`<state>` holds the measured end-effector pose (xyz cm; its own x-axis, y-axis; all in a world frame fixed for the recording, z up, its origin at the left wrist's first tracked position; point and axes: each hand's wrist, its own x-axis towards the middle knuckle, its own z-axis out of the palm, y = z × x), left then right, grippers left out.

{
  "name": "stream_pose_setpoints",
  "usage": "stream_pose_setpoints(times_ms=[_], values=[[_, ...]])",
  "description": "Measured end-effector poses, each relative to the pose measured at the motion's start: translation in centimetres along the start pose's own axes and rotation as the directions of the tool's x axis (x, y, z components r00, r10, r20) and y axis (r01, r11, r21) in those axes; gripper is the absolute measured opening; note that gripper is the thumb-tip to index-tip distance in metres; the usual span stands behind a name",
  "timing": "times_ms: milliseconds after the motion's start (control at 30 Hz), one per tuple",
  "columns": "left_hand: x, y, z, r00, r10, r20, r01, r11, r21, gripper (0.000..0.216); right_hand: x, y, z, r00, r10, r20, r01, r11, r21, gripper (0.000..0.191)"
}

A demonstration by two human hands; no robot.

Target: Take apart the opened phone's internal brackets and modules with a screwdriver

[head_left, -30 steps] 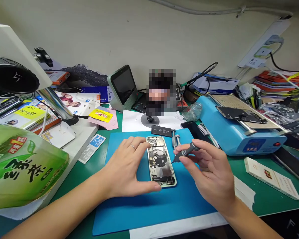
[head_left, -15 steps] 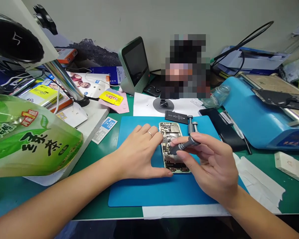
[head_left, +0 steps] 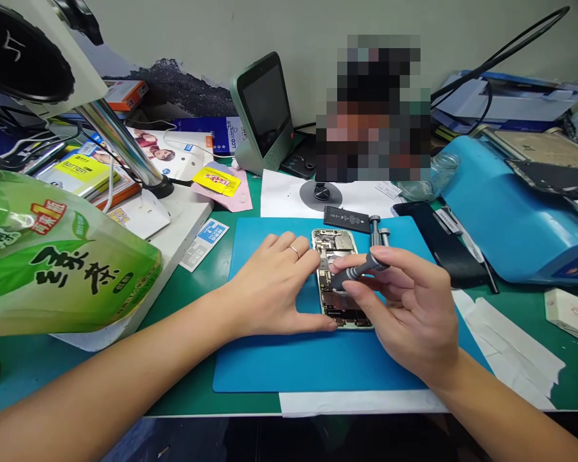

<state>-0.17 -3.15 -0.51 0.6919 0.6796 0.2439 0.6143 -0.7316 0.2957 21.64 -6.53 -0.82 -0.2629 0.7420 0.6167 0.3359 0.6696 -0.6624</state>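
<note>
An opened phone (head_left: 338, 245) with its inner parts bare lies on a blue mat (head_left: 313, 359). My left hand (head_left: 272, 289) rests on the mat beside it, thumb and fingers spread against the phone's left edge and bottom corner, a ring on one finger. My right hand (head_left: 409, 308) pinches a small grey screwdriver (head_left: 359, 271) whose tip points down onto the phone's middle. A black battery (head_left: 347, 219) and two metal screwdriver bits (head_left: 380, 231) lie just beyond the phone.
A green bottle (head_left: 52, 269) looms close at the left beside a microscope arm (head_left: 120, 144). A blue heating machine (head_left: 505, 212) stands at the right, a small screen device (head_left: 264, 109) at the back, and white paper (head_left: 510, 346) at the right front.
The view has dropped and moved closer. My right hand has brought the screwdriver left from beside the phone onto its middle. My left hand has stayed against the phone.
</note>
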Motion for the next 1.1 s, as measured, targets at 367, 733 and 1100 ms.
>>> stream_pose_setpoints(times_ms=[367, 733, 1100], values=[[0.01, -0.09, -0.15, 1.0, 0.008, 0.028, -0.008, 1.0, 0.003, 0.069, 0.06, 0.03, 0.15, 1.0, 0.001, 0.016, 0.0, 1.0, -0.027, 0.059], [0.0, -0.11, 0.0, 0.999, 0.016, 0.028, -0.016, 1.0, 0.008, 0.068, 0.05, 0.16, 0.16, 0.999, -0.037, 0.022, 0.038, 0.998, -0.054, 0.062], [0.07, -0.13, 0.01, 0.999, 0.018, 0.034, -0.019, 1.0, 0.016, 0.067, 0.0, 0.17, 0.05, 0.998, -0.029, 0.055, 0.03, 0.999, -0.025, 0.066]])
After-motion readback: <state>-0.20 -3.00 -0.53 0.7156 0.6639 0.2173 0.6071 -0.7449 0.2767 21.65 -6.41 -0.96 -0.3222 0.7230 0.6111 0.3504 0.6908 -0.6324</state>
